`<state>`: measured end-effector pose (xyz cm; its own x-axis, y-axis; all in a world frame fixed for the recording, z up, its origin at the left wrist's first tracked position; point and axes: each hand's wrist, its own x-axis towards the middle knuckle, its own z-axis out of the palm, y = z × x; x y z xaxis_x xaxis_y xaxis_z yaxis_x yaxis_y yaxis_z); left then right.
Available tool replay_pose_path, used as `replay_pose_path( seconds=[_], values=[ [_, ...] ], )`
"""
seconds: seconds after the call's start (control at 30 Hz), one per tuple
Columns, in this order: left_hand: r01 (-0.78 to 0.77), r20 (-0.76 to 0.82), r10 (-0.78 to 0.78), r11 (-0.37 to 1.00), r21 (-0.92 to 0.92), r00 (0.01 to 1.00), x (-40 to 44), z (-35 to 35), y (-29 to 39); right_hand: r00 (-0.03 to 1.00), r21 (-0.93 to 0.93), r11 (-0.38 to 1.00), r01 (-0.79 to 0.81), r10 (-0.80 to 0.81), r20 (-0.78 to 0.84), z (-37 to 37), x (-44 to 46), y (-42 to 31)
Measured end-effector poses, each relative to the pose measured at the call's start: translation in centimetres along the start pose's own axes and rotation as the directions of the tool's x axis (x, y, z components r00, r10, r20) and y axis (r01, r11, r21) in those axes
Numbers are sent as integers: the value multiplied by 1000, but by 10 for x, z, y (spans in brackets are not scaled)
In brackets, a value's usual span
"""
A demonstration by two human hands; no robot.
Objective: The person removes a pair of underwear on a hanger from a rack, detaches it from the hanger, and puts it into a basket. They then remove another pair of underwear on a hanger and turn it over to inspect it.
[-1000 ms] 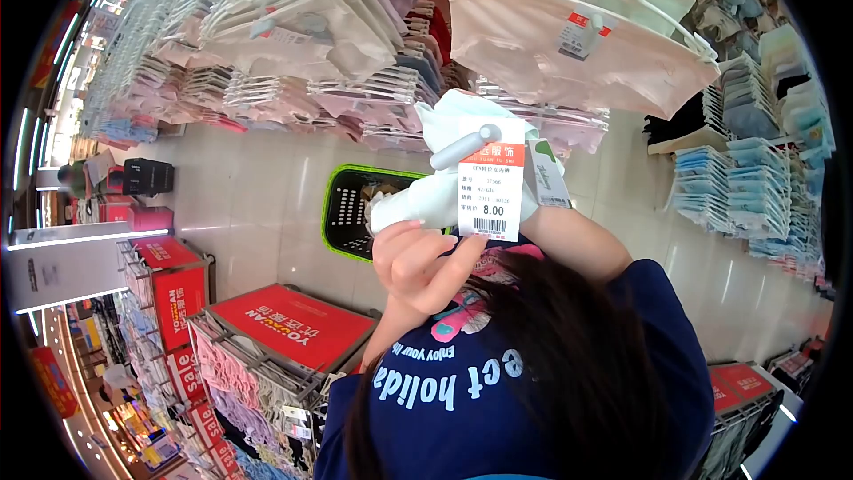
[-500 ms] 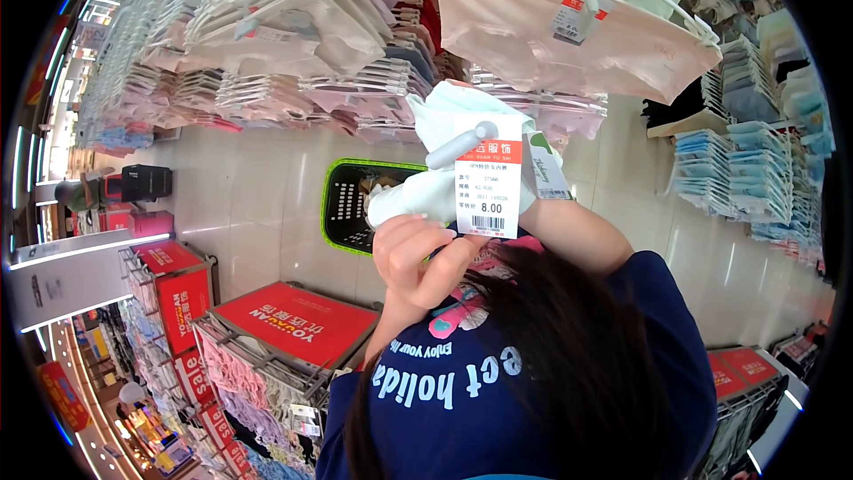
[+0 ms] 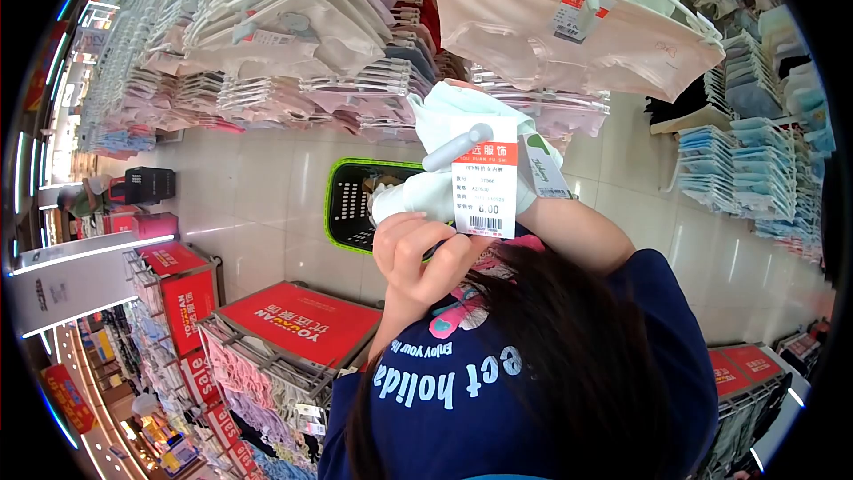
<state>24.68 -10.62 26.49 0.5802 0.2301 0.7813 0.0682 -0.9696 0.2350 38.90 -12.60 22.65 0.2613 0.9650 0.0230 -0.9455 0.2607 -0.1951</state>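
Pale mint underpants [image 3: 471, 116] are held up bunched in front of my chest. A white price tag [image 3: 485, 191] with a red band and the price 8.00 hangs over them, and a grey pin-shaped security tag [image 3: 453, 149] is fixed at its top. My left hand [image 3: 416, 253] is closed, fingers curled, pinching the price tag's lower edge. A green and white card [image 3: 544, 169] hangs on the right of the underpants. My right hand is behind the fabric and tag, its fingers hidden; only my right forearm [image 3: 582, 236] shows.
A black basket with a green rim [image 3: 332, 180] stands on the floor below. Racks of hung underwear [image 3: 284, 31] and a pink pair on a hanger [image 3: 577, 44] are ahead. Red-topped display stands [image 3: 298, 324] are at left; a person [image 3: 84, 200] is farther off.
The price tag has shifted very slightly left, and glare covers part of its print. The person at far left shows more clearly. My hands stay almost in place.
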Motion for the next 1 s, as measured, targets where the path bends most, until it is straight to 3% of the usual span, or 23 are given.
replay_pose_path(
  seconds=[0.17, 0.33, 0.4, 0.47, 0.5, 0.57, 0.63, 0.67, 0.77, 0.9, 1.0],
  values=[
    [22, 3, -22, 999, 28, 1000, 3, -1, 0, 985, 38, 999, 23, -29, 171, -4, 2, -1],
    [32, 11, -32, 999, 29, 999, 5, -1, -4, 913, 362, 876, -318, 180, 366, -22, 19, 0],
    [31, 25, -32, 999, 28, 999, 6, -3, -6, 963, 233, 945, -231, 187, 196, -12, 17, -2],
    [138, -27, -139, 989, -47, 990, 1, -2, -11, 980, -243, 970, -10, -39, -197, 37, 4, -11],
    [188, -49, -193, 978, -87, 980, -2, -1, -13, 992, -126, 990, -60, 45, -114, 29, 8, -11],
    [351, -48, -367, 914, -203, 929, -3, -3, -14, 980, 94, 977, -189, 182, 83, 5, 20, -15],
    [512, -51, -576, 760, -400, 816, -2, -3, -16, 945, 304, 897, -320, 281, 166, 7, 20, -22],
    [576, -23, -664, 665, -476, 747, -7, -2, -20, 931, 308, 880, -361, 323, 170, 6, 22, -25],
    [581, 8, -737, 526, -621, 676, -8, 1, -26, 913, 299, 863, -406, 367, 180, 12, 21, -36],
    [532, 83, -682, 483, -695, 727, -20, 25, -40, 952, 220, 928, -302, 304, 28, 19, 19, -47],
    [699, 378, -738, 174, -693, 559, -45, 47, -48, 961, 212, 937, -277, 274, 43, 17, 16, -54]
  ],
)
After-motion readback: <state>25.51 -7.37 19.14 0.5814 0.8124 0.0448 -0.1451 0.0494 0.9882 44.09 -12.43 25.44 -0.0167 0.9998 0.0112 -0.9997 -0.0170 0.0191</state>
